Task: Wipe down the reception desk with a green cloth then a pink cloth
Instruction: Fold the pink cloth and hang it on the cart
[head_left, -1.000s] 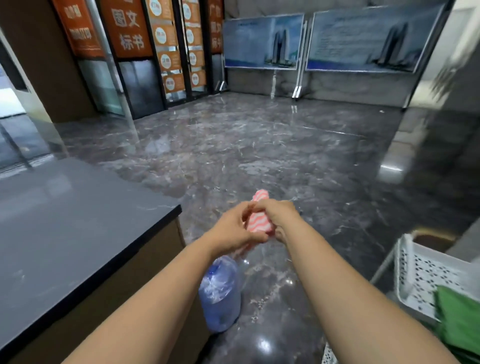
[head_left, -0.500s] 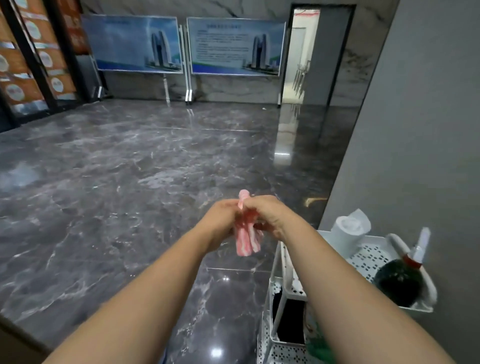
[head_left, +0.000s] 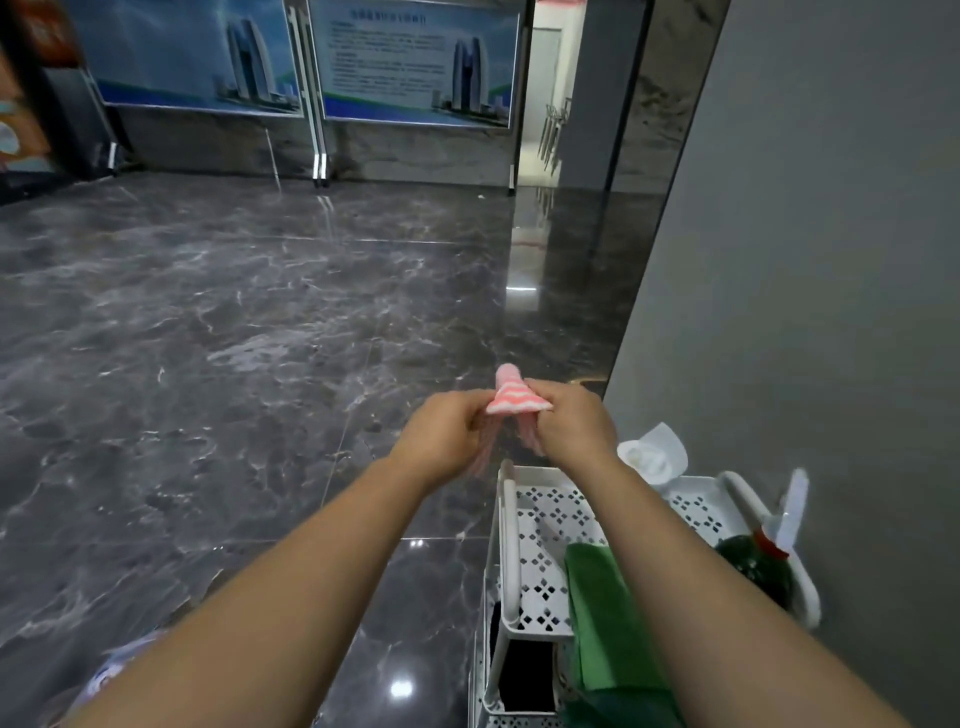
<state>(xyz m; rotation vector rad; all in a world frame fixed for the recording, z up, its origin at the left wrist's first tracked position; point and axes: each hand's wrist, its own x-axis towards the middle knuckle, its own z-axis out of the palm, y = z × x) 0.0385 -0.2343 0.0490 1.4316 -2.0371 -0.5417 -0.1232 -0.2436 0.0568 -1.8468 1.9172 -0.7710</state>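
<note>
Two hands share one cloth. My left hand (head_left: 441, 431) pinches one edge of the pink striped cloth (head_left: 517, 400), fingers curled onto it. The cloth is bunched between both sets of fingers, with a small peak standing above them and loose tails hanging below. My right hand (head_left: 574, 421) pinches the opposite edge the same way. I judge the cloth light, soft and limp, unable to hold a shape, so it is better gripped by a folded edge or gathered in the palm than by one corner. Below and right of the right fingers, the green cloth (head_left: 608, 613) lies draped in the white cart (head_left: 511, 519), touched by neither hand. A green spray bottle (head_left: 758, 566) stands further right. I see no desk in this view.
</note>
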